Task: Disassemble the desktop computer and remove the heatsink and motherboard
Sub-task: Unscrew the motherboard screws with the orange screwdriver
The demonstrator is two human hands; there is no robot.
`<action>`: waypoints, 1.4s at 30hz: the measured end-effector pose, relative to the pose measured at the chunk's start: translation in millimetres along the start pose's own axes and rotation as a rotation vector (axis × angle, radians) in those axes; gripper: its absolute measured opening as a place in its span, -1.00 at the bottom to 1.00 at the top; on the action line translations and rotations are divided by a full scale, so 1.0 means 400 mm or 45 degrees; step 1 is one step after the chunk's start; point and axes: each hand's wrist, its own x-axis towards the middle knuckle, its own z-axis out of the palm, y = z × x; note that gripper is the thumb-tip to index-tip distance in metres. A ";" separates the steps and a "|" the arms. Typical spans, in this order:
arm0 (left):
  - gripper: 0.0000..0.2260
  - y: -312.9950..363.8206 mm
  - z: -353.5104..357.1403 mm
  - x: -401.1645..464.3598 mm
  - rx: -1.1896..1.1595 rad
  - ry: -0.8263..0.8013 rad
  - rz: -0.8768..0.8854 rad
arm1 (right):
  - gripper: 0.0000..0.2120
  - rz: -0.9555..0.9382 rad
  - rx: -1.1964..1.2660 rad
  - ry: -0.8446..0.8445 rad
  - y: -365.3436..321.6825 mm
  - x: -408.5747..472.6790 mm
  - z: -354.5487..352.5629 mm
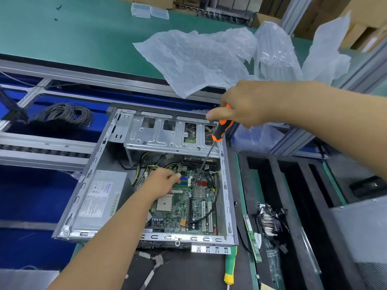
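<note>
Lying nearest me at the bottom of the frame, a spare yellow-green screwdriver (230,266) sits just outside the case, parked where I can reach it. To the lower right, a memory stick (253,239) and what I take to be the heatsink (271,223) with its tangle of wires rest on the dark tray (293,206); I judge the heatsink step is done, since the CPU socket (164,203) on the board is bare.

In the middle of the frame the open computer case (227,185) lies flat so I can work straight down into it. The motherboard (196,201) is still seated in its floor, right of the power supply (98,197). My left hand (162,182) reaches in over the board, fingers loosely curled near the blue memory slots (185,180); I cannot tell whether it pinches anything, but I reckon it is steadying the board or holding cables aside.

Higher up, my right hand (245,105) grips the orange-and-black screwdriver (221,130) by the handle, its long shaft slanting down past the drive cage (167,132) so the tip lands near the red connectors (202,183), likely on a mounting screw.

Beyond, crumpled plastic sheeting (194,59) lies on the green bench (73,34).
</note>
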 end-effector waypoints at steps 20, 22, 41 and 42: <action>-0.73 0.009 0.005 0.001 -0.231 -0.117 -0.111 | -0.72 -0.167 0.276 0.045 -0.006 -0.014 0.015; -0.75 0.005 0.006 0.001 -0.189 -0.122 -0.084 | -0.58 -0.094 0.256 0.001 -0.015 -0.014 0.013; -0.83 -0.003 0.005 -0.002 -0.009 -0.091 0.008 | -0.59 -0.005 0.064 0.038 -0.023 -0.013 0.002; -0.83 -0.003 0.005 -0.002 -0.007 -0.088 0.012 | -0.75 -0.056 0.085 0.064 -0.023 -0.016 0.001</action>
